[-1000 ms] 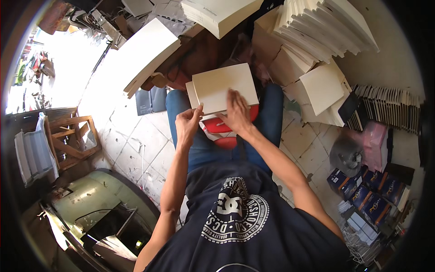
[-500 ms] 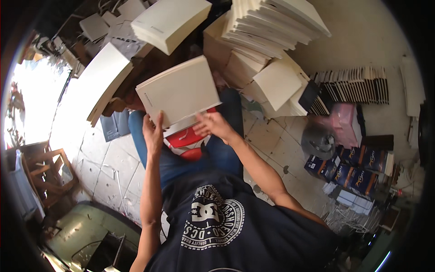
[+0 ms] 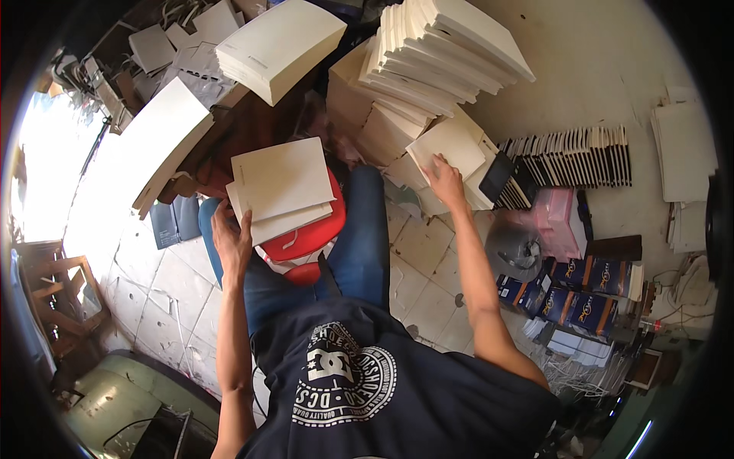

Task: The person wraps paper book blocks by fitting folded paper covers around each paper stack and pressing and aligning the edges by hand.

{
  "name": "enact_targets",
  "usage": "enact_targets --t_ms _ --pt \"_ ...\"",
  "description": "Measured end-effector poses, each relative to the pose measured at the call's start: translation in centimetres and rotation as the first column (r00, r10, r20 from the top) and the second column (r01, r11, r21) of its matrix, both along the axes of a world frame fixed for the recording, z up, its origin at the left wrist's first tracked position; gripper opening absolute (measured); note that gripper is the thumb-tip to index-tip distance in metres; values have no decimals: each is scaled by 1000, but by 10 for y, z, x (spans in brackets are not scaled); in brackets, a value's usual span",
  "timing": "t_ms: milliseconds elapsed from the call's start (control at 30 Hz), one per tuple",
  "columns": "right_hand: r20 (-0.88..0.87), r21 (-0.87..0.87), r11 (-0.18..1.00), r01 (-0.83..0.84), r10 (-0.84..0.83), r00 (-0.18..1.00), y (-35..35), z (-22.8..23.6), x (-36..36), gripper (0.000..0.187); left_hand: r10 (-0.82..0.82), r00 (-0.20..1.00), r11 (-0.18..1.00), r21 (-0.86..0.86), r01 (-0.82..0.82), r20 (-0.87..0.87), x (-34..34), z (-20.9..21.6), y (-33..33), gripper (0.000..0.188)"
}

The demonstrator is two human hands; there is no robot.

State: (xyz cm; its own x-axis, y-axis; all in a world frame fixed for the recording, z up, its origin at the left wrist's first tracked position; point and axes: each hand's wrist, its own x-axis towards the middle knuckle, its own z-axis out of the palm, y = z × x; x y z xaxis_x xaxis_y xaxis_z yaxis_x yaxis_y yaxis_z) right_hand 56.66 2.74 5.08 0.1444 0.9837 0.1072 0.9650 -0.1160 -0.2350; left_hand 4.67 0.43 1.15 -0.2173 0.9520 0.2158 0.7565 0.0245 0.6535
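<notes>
My left hand [image 3: 232, 236] grips the lower left edges of some cream unbound paper booklets [image 3: 281, 180], its thumb along the edge and its other fingers partly hidden. The booklets lie unevenly, the top one turned against those below, over a red plastic stool [image 3: 310, 236] between my knees. Out to the right, my right hand [image 3: 446, 183] rests its fingertips, spread a little, on the near edge of a cream booklet [image 3: 456, 147] topping a low pile. I cannot see its fingers closed around anything.
A tall fanned stack of booklets [image 3: 451, 46] stands behind that pile. Two more paper stacks [image 3: 279, 42] sit ahead and to the left. Black-edged books [image 3: 577, 157] line the wall at right, near a pink package [image 3: 556, 222] and blue boxes [image 3: 581, 294].
My right hand has left the booklets in front of me and moved right onto the low pile. The held booklets have come down lower, and more red stool shows.
</notes>
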Motion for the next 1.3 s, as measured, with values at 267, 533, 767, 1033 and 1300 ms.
enact_targets --t_ms 267,533,767,1033,1300 --pt "-19 123 992 -33 36 999 -55 133 -121 13 -338 361 783 46 620 869 98 90 -29 77" --pt "-282 302 937 -173 262 923 -89 126 -215 53 -33 306 902 -104 420 952 105 95 -57 26" --pt "-999 -35 979 -202 -42 -31 -62 79 -243 28 13 506 960 -152 235 863 0 83 -57 39" --pt "-958 67 977 -203 120 259 -69 89 -289 24 -438 883 874 314 372 171 72 129 -32 44" --pt "-970 65 998 4 62 234 -87 78 -283 7 -488 825 855 345 387 285 108 111 -47 36"
